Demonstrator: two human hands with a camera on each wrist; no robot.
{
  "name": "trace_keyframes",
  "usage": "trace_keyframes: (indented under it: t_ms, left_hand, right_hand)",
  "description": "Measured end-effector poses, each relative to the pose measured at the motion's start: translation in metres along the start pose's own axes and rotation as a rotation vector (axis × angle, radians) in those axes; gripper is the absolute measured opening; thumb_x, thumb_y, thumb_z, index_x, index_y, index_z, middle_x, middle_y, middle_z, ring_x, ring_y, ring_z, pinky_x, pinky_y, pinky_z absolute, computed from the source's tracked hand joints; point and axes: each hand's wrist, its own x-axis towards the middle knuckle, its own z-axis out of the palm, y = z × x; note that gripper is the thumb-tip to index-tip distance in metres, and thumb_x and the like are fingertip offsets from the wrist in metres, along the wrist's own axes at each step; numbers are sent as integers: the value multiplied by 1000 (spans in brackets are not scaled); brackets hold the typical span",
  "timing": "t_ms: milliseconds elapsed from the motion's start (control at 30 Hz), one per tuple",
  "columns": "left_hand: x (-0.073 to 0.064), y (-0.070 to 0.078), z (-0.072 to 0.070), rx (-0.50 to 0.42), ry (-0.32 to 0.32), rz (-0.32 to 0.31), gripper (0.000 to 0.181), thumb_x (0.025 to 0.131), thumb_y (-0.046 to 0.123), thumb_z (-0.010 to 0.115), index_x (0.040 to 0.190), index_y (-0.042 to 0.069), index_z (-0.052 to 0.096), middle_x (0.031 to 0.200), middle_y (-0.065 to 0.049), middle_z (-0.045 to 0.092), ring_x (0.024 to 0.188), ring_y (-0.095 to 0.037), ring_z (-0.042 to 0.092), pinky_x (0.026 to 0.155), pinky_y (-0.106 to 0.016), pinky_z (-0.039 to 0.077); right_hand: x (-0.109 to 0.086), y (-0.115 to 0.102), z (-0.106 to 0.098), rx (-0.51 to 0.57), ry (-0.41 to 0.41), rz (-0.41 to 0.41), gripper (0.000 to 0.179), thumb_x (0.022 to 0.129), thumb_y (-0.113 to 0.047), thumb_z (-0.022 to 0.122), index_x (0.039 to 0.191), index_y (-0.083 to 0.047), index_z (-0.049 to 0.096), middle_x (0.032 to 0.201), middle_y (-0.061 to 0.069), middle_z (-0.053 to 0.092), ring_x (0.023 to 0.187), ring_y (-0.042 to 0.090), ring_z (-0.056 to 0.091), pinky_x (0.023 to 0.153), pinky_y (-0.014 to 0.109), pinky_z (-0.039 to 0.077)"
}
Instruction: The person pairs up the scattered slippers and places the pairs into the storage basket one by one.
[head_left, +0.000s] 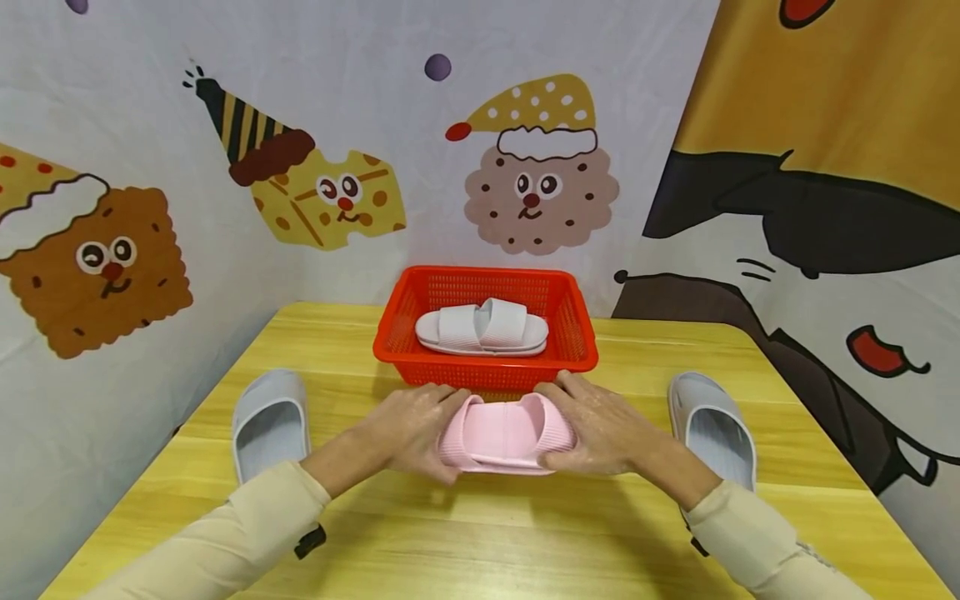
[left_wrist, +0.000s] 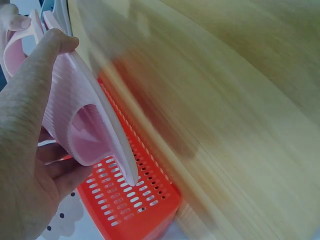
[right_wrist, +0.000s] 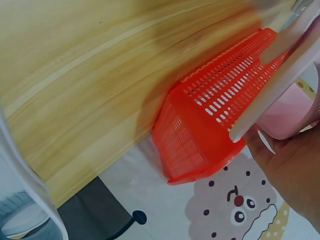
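Note:
In the head view, a pair of pink slippers (head_left: 501,433), fitted together with their straps facing opposite ways, is held between my two hands in front of the red basket. My left hand (head_left: 420,429) grips the left end, thumb on the near sole edge and fingers on the far side. The right hand (head_left: 603,429) holds the right end in the same manner. From the left wrist view, the pink slippers (left_wrist: 75,95) are raised off the table beside the basket. Inside the red plastic basket (head_left: 483,371) lies a pair of white slippers (head_left: 480,327).
One grey slipper (head_left: 270,425) stands on the wooden table (head_left: 480,542) at the left, and another grey slipper (head_left: 712,429) at the right, partly behind my forearm. A cartoon-printed cloth (head_left: 442,167) hangs directly behind the table.

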Motion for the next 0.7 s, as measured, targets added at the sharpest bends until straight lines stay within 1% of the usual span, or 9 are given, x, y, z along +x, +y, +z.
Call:
trace_keyframes:
  t_ms: [133,367,467,700]
  left_hand:
    - [1,2,0,5,13,0,95,61,65,81,135,11,56,109,-3,63,94,-20,61,72,-36,56]
    - [4,5,0,-1,42,20,93,60,65,81,133,12,59,104,0,64,91,-17,62,70,-34,56]
    - [4,5,2,2,44,26,94,60,66,81,133,12,59,105,-1,64,91,-18,62,71,-34,56]
    - [5,7,6,18,63,17,98,59,67,80,135,10,56,109,-4,63,94,-20,63,73,-35,57]
  right_hand:
    - [3,-2,1,-12,9,-19,71,77,-58,72,134,-18,58,102,-7,41,81,8,44,62,26,41]
    - [6,-6,1,-18,21,-37,71,76,-59,72,132,-17,59,101,-7,43,84,9,44,62,25,41]
    - [6,-7,2,-25,30,-45,72,75,-59,73,131,-17,60,99,-7,42,85,9,43,61,25,41]
    - [7,-7,4,-27,44,-50,73,74,-59,74,131,-17,59,99,-6,41,82,9,42,61,26,41]
